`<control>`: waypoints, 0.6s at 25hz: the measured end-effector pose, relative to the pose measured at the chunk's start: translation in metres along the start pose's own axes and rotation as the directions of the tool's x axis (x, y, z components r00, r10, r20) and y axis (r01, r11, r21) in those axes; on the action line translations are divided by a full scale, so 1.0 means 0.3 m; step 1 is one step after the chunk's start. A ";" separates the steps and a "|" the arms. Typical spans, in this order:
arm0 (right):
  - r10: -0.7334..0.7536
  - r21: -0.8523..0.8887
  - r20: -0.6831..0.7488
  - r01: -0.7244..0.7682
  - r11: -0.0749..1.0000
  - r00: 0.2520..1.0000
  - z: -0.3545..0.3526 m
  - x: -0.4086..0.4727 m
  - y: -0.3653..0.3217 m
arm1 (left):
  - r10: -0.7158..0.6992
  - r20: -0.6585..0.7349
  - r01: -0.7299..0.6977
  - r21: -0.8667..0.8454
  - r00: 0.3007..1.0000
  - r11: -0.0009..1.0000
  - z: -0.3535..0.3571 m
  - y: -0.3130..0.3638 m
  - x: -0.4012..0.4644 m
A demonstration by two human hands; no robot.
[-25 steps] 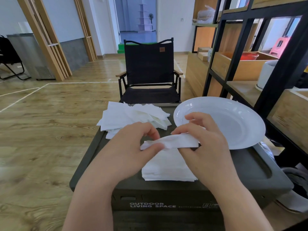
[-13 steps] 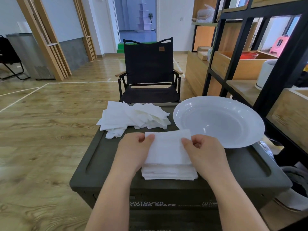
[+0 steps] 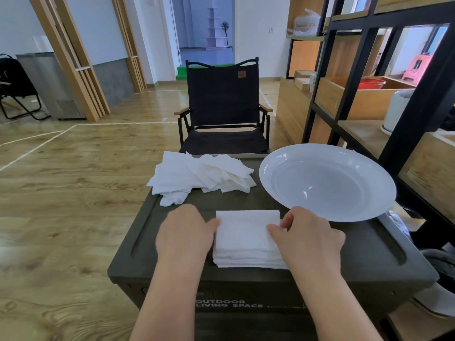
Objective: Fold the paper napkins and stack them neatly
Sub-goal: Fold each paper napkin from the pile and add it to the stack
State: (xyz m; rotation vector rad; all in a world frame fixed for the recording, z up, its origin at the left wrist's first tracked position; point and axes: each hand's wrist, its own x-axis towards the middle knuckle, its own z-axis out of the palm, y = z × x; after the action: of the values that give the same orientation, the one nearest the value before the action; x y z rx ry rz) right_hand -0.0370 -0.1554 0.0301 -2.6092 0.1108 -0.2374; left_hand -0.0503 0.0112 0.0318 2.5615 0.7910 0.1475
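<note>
A neat stack of folded white napkins [image 3: 246,242] lies at the near middle of the dark green box top [image 3: 369,262]. My left hand [image 3: 184,232] sits against the stack's left edge, thumb touching it, slightly blurred. My right hand [image 3: 310,237] rests on the stack's right side, with thumb and forefinger flat on the top napkin. Neither hand lifts a napkin. A loose pile of unfolded white napkins [image 3: 199,175] lies at the far left of the box top.
A large white plate [image 3: 327,180] stands at the far right of the box top, close to my right hand. A black folding chair [image 3: 221,107] faces the box from behind. Black and wood shelving [image 3: 369,70] runs along the right side.
The napkin was being folded in the air between both hands, then was laid flat on the stack. Both hands have slid to the stack's sides and let go of its far corners.
</note>
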 end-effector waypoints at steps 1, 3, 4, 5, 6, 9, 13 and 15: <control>-0.009 0.000 -0.045 0.009 1.000 0.999 -0.003 -0.002 -0.004 | -0.003 -0.145 0.002 -0.009 0.989 1.000 -0.017 -0.014 0.009; -0.027 0.059 -0.120 0.034 0.998 0.992 -0.012 -0.004 -0.008 | -0.046 -0.428 -0.007 -0.121 0.903 0.993 -0.041 -0.044 0.055; -0.035 0.098 -0.142 0.049 0.994 0.989 -0.017 -0.004 -0.009 | -0.071 -0.491 -0.014 -0.166 0.868 0.986 -0.041 -0.063 0.092; -0.040 0.132 -0.155 0.061 0.989 0.987 -0.020 -0.004 -0.011 | -0.087 -0.494 -0.008 -0.187 0.865 0.982 -0.039 -0.079 0.127; -0.043 0.158 -0.158 0.069 0.985 0.986 -0.020 -0.004 -0.013 | -0.087 -0.453 0.003 -0.184 0.887 0.983 -0.033 -0.096 0.163; -0.062 0.199 -0.159 0.094 0.976 0.985 -0.008 -0.002 -0.018 | -0.017 -0.321 -0.014 -0.095 0.947 0.995 -0.004 -0.118 0.226; -0.083 0.218 -0.139 0.112 0.969 0.987 0.010 0.002 -0.024 | 0.070 -0.392 -0.131 -0.131 0.917 0.983 0.034 -0.105 0.247; -0.097 0.231 -0.138 0.127 0.965 0.986 0.015 0.004 -0.028 | 0.051 -0.378 -0.117 -0.156 0.925 0.981 0.044 -0.107 0.254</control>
State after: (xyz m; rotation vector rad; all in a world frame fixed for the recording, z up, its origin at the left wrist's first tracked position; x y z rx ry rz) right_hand -0.0348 -0.1462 0.0307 -2.3622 -0.0214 -0.4290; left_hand -0.0004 0.0720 0.0032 2.4283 0.7601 0.7183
